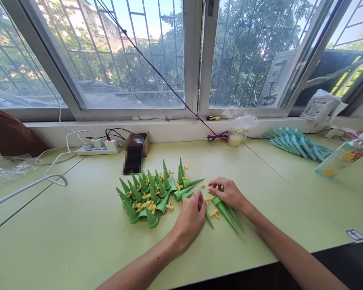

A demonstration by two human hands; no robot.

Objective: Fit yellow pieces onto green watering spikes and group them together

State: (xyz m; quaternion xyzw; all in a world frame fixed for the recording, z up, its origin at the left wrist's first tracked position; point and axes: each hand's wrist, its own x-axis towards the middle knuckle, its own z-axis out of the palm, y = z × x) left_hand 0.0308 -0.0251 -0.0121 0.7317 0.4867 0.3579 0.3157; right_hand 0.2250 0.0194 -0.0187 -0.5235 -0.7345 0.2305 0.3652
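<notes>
Green cones (152, 218) stand in a cluster on the pale green table (78, 241), with small yellow pieces (148, 206) among them. My left hand (193, 215) is closed beside the lying cones, its fingers curled over something I cannot make out. To its right, my right hand (226, 192) has thumb and fingers bent close together over a small yellow piece; whether it grips this is too small to tell. Long green cones (225, 213) lie below my right hand, and a yellow piece (214, 214) rests between the hands.
Behind the cones are a small cardboard box (147, 145) and a power strip (98, 150). A white cable (53, 177) loops at the left. Teal items (298, 143), a clear bottle (345, 155) and a jar (236, 137) stand or lie toward the back right.
</notes>
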